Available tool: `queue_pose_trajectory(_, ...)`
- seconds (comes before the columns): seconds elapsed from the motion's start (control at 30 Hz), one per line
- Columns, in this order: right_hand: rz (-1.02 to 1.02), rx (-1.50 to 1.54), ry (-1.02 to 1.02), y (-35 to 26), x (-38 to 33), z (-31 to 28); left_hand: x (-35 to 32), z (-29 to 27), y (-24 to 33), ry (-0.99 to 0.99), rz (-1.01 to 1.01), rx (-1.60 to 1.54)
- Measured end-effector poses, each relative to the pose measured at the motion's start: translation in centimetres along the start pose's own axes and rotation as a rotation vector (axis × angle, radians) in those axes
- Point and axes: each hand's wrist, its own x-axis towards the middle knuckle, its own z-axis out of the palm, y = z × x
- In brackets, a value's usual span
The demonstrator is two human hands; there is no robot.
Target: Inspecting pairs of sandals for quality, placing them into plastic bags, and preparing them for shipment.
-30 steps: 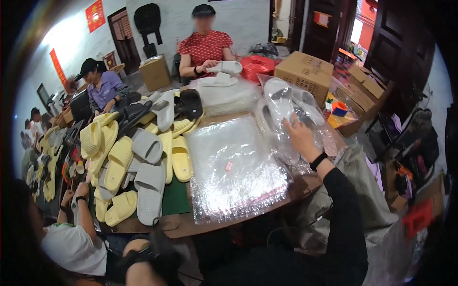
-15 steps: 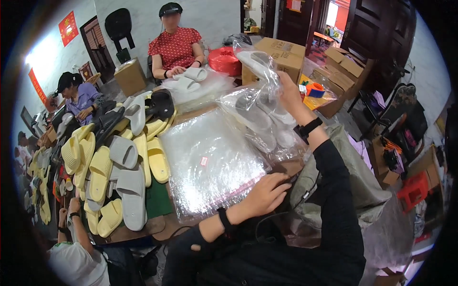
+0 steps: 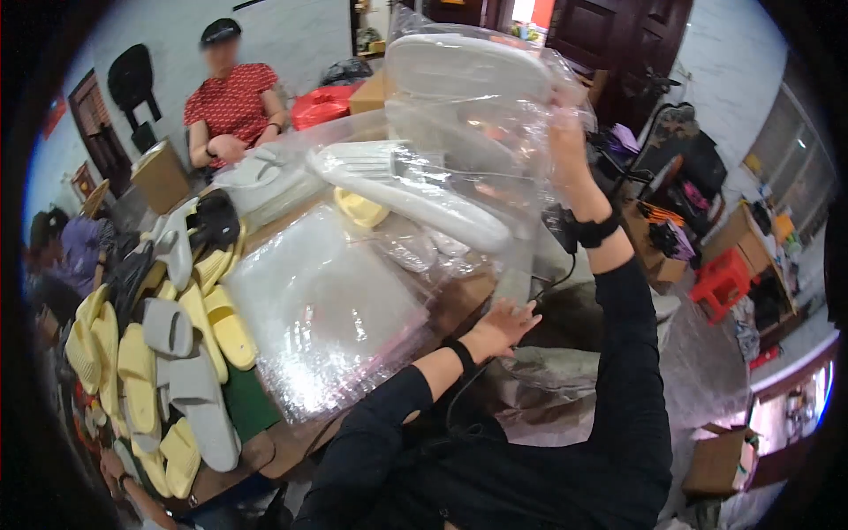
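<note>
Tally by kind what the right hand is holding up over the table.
White slippers: 2
Clear plastic bag: 1
Total: 3

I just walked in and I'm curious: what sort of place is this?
Probably a small slipper-packing workshop: yellow and grey slippers are heaped on the table beside a stack of clear plastic bags, and cardboard boxes stand around.
</note>
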Motion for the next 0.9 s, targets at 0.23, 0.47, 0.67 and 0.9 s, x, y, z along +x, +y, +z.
queue_pose_trajectory(0.23,0.408,0.412,0.209,-7.2,-8.0,-13.6,0.1,6.2,1.0,0.157,-0.076,-0.64)
queue_pose_trajectory(0.47,0.651,-0.05,0.134,-12.5,-16.2,-20.7,-1.3,5.2,1.8,-0.427,0.014,0.057)
queue_pose_trajectory(0.67,0.834,-0.432,-0.417,-6.5,-19.9,-25.7,-2.8,4.0,2.1,-0.373,0.089,-0.001)
queue_pose_trajectory(0.9,0.878,-1.102,-1.124,4.4,-22.1,-18.1,-3.6,1.8,3.6,-0.08,0.155,0.013)
